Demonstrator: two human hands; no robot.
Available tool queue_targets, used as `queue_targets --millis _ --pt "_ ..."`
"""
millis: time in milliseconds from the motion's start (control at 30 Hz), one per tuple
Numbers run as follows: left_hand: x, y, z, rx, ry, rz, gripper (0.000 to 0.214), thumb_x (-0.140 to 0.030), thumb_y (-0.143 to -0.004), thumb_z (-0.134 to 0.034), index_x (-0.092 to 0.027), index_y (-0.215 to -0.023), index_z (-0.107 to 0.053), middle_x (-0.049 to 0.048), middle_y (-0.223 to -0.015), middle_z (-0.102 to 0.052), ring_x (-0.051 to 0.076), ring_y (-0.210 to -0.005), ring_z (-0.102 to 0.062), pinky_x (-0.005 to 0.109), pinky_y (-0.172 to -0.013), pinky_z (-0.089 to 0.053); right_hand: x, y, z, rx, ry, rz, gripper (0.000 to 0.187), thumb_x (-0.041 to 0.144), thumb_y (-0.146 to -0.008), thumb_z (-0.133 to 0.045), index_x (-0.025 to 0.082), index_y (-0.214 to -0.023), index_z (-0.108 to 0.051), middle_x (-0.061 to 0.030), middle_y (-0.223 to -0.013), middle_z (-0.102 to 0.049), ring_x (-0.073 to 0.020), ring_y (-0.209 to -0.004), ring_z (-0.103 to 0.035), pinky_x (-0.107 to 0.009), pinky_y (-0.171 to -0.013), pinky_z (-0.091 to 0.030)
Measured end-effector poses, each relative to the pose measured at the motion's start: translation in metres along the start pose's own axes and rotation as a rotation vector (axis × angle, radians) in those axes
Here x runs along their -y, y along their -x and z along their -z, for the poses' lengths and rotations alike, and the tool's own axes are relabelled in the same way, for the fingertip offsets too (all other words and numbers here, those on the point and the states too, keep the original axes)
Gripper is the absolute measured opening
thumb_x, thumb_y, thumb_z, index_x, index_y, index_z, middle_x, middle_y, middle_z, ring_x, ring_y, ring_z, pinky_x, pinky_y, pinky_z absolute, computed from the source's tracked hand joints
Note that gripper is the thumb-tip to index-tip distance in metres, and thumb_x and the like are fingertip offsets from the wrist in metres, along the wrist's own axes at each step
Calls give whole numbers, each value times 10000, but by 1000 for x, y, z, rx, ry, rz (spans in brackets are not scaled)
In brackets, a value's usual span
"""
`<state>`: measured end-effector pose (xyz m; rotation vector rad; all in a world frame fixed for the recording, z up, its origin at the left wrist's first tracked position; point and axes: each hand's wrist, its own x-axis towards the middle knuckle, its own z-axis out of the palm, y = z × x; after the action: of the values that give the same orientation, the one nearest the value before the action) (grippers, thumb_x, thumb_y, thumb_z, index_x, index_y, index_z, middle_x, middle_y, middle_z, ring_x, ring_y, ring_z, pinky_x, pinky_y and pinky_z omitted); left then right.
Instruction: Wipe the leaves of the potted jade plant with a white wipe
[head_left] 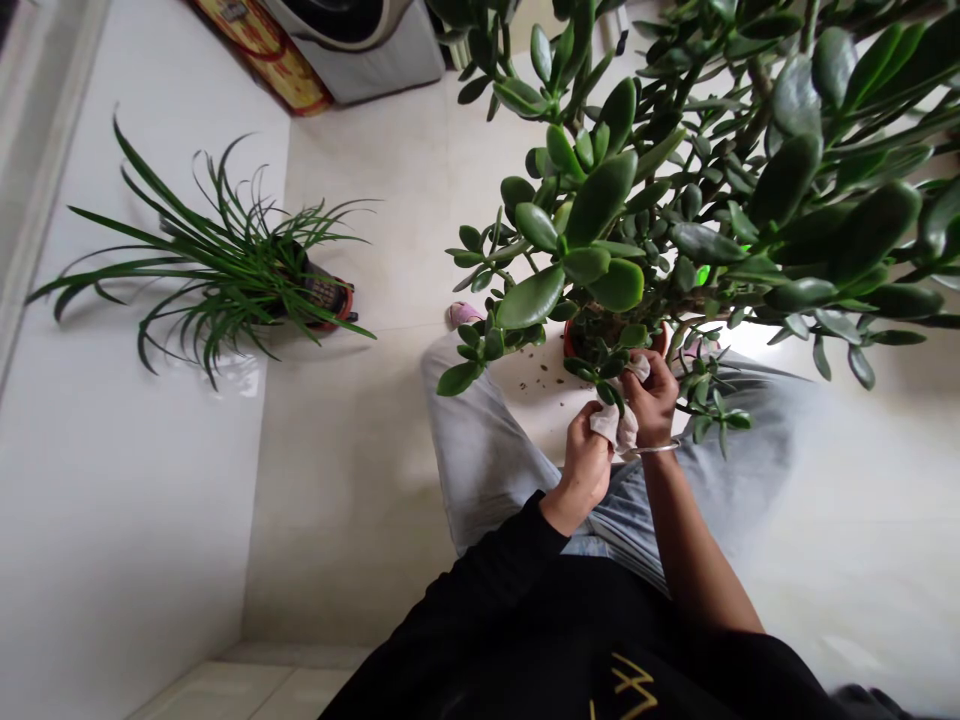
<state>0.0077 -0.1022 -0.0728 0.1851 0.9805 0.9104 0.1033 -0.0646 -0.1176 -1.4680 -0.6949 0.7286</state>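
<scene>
A large jade plant [607,200] with thick green leaves rises from an orange-red pot [658,340] between my knees. My left hand [589,455] is closed on a crumpled white tissue [603,424] just below a low sprig of leaves. Beside it, my right hand [654,400] also grips white tissue [639,368], close to the pot's near rim. Leaves of the low sprig [609,392] hang between the two hands and seem to touch the tissue. The fingertips are partly hidden by leaves and tissue.
Small brown bits [544,380] lie on the pale floor left of the pot. A spiky long-leaved plant in a dark pot [326,295] stands by the white wall [135,470]. At the back are a washing machine [375,60] and a colourful box [277,55].
</scene>
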Motion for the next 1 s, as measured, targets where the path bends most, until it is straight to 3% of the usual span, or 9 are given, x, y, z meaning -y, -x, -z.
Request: queue_targets --millis 267,433,600,733,867,1000 --pt "5 9 29 -153 89 -52 444 -471 -737 -923 -205 -966 -651 11 -956 -737 131 -839 -690 273 -823 -548 1 1 0 20 -46 -30 167 280 -720 -704 213 -873 -693 1 -816 -694 -144 -727 -585 -263 -662 -483" --pt "-4 13 40 -184 78 -26 433 -446 -711 -945 -191 -933 -675 5 -900 -741 135 -835 -708 270 -821 -547 -3 0 1 13 -48 -21 190 308 -717 -721 220 -878 -673 21 -773 -651 -140 -713 -569 -259 -654 -481" --pt "-14 14 30 -129 91 -38 457 -459 -683 -952 -176 -961 -724 79 -1053 -781 217 -1040 -746 343 -970 -562 -3 -1 1 19 -35 -6 180 295 -726 -715 218 -883 -676 21 -773 -644 -135 -702 -562 -251 -631 -470" --pt "-30 12 18 -55 79 -25 376 -388 -720 -933 -180 -946 -717 87 -1049 -784 254 -1138 -735 411 -1051 -553 -5 -1 2 34 -48 -7 189 306 -738 -727 221 -898 -675 31 -755 -621 -128 -680 -548 -255 -640 -473" --pt "-49 10 13 -37 84 93 262 -254 -751 -884 -189 -927 -700 41 -960 -775 244 -1085 -752 466 -1075 -560 -6 -1 2 47 -50 -13 191 303 -733 -746 219 -892 -680 31 -760 -624 -126 -681 -545 -252 -637 -466" --pt "-62 5 8 -36 90 253 203 -143 -739 -837 -183 -874 -691 28 -904 -760 227 -1004 -768 422 -1027 -582 -6 0 1 73 -31 -3 185 291 -738 -748 216 -886 -666 35 -751 -613 -126 -674 -528 -249 -619 -454"
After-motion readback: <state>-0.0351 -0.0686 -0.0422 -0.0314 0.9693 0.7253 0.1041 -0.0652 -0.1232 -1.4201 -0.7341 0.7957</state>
